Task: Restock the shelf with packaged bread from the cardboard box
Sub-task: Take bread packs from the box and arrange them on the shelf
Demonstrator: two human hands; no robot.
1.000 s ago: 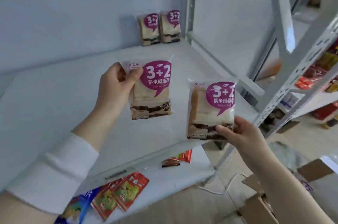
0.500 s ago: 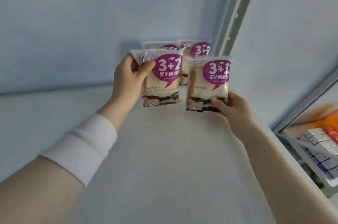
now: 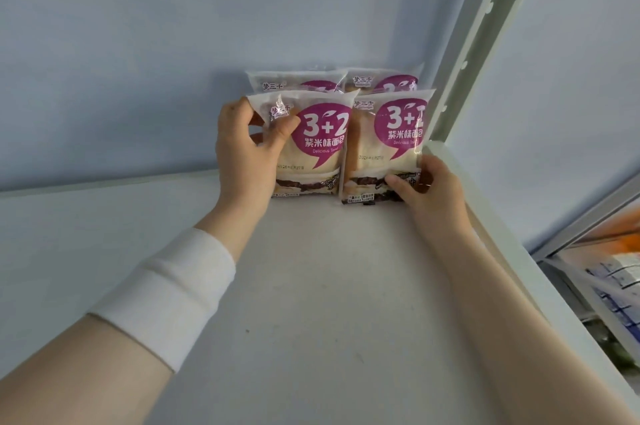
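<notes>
Both packs have travelled back to twelve o'clock, left hand [image 3: 242, 154] clamped on the left bread pack [image 3: 311, 154], right hand [image 3: 429, 189] pinching the right bread pack [image 3: 384, 150], upright before the back row [image 3: 381, 81] (labels facing out).

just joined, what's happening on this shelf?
A person is stocking packaged bread in the back right corner of a white shelf. The left hand grips the upper corner of the left front pack; the right hand holds the bottom edge of the right front pack. Both stand upright, side by side, in front of two back packs against the wall. Neither hand has let go.
</notes>
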